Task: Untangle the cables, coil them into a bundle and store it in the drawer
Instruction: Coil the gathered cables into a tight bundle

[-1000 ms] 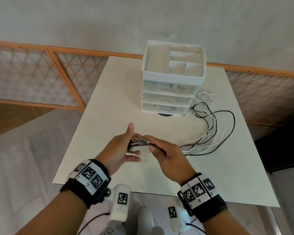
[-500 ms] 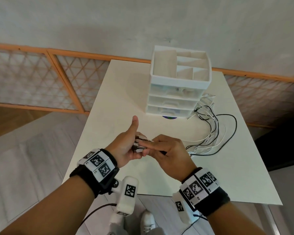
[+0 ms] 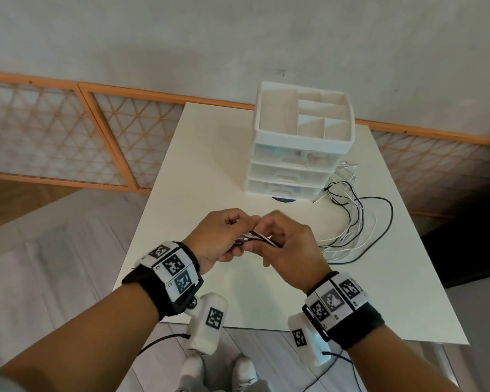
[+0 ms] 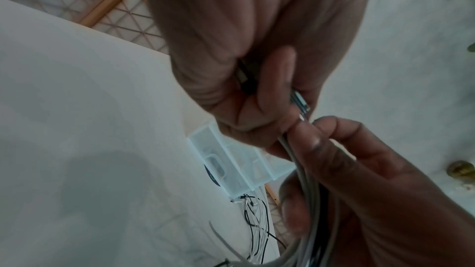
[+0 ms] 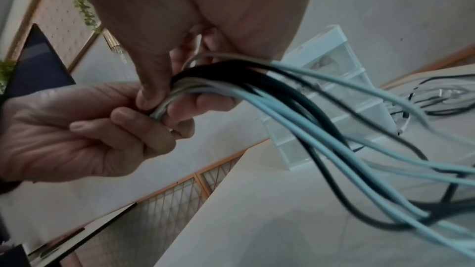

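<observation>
Several black and white cables (image 3: 359,222) trail loosely over the white table (image 3: 210,165) to the right of a white drawer unit (image 3: 292,176). Their plug ends (image 3: 245,241) are gathered above the table's near middle. My left hand (image 3: 224,236) grips those ends, fingers curled round them (image 4: 299,100). My right hand (image 3: 289,247) pinches the same bunch (image 5: 257,88) just beyond, thumb pressing the strands against the fingers. In the right wrist view the cables fan out downward to the right. All three drawers of the unit look closed.
The drawer unit carries an open divided tray (image 3: 303,114) on top and stands at the table's far middle. A small dark disc (image 3: 285,200) peeks from under its front. An orange-framed lattice screen (image 3: 96,142) runs behind the table. My shoes (image 3: 218,374) show below the near edge.
My left thumb, raised before, has folded down so the hand closes round the cable ends. Both hands stay together on the bunch. The head view has shifted slightly.
</observation>
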